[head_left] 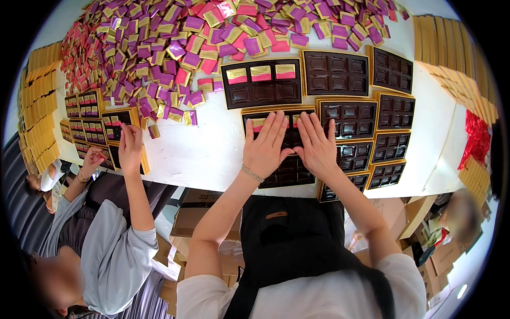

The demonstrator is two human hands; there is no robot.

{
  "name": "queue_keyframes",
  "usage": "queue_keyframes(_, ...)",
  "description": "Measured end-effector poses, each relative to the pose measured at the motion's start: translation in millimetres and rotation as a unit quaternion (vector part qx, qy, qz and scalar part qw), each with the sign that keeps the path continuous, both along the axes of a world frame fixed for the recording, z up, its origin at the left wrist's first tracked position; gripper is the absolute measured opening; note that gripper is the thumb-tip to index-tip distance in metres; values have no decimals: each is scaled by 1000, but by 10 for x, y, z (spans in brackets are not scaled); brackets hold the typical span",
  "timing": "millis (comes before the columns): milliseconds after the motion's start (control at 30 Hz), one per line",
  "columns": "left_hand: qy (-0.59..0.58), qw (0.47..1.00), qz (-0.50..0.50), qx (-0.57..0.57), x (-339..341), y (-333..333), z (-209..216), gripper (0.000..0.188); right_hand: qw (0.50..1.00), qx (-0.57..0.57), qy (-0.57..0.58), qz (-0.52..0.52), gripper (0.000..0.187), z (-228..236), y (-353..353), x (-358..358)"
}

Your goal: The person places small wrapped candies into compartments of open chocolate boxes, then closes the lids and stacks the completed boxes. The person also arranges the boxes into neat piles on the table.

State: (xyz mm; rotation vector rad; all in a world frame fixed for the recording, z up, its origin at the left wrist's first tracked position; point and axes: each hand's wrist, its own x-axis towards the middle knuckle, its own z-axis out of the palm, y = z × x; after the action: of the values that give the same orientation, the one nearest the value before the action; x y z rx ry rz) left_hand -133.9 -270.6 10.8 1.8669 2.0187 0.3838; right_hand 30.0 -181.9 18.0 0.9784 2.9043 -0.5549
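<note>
My left hand [265,148] and my right hand [317,147] lie side by side, palms down and fingers stretched out. Both rest over a gold-edged box with a dark brown tray [291,139]. Pink-and-gold wrapped chocolates [258,122] peek out around my fingers in its far row; how many are there is hidden. Just beyond sits another box, its tray [248,97] holding three wrapped chocolates [261,74] along the far row and bare cavities in the near row. Part of a bare tray [289,173] shows below my hands.
Several boxes with bare brown trays [348,118] stand stacked to the right. A large heap of purple, pink and gold wrapped chocolates [159,48] covers the far left. At left, a co-worker's hand [130,149] reaches over part-filled boxes [87,131]. Gold stacks [451,53] line the far right.
</note>
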Motion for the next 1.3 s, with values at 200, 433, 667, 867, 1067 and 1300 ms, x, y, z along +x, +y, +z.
queue_keyframes(200, -5, 1000, -1, -21, -30, -32, 47, 83, 989, 22, 146, 13, 39, 264, 352, -258)
queue_keyframes(433, -17, 999, -20, -29, -63, 8, 70, 88, 965, 95, 243, 20, 14, 72, 1193, -1825)
queue_keyframes(667, 29, 954, 232, 187, -946, 550, 235, 42, 981, 167, 99, 2, 14, -217, 1296, -2158)
queue_keyframes(867, 122, 950, 271, 99, -1628, 1152, 38, 42, 793, -438, 380, -189, 27, -144, 1486, -1938)
queue_keyframes(1067, 120, 963, 231, 68, -1930, 1133, -1, 39, 659, -567, 408, -278, 24, -84, 1677, -1452)
queue_keyframes(1300, -158, 972, 138, 104, -1491, 1469, 456, 18, 986, 53, 151, -43, 21, 309, 2087, -363)
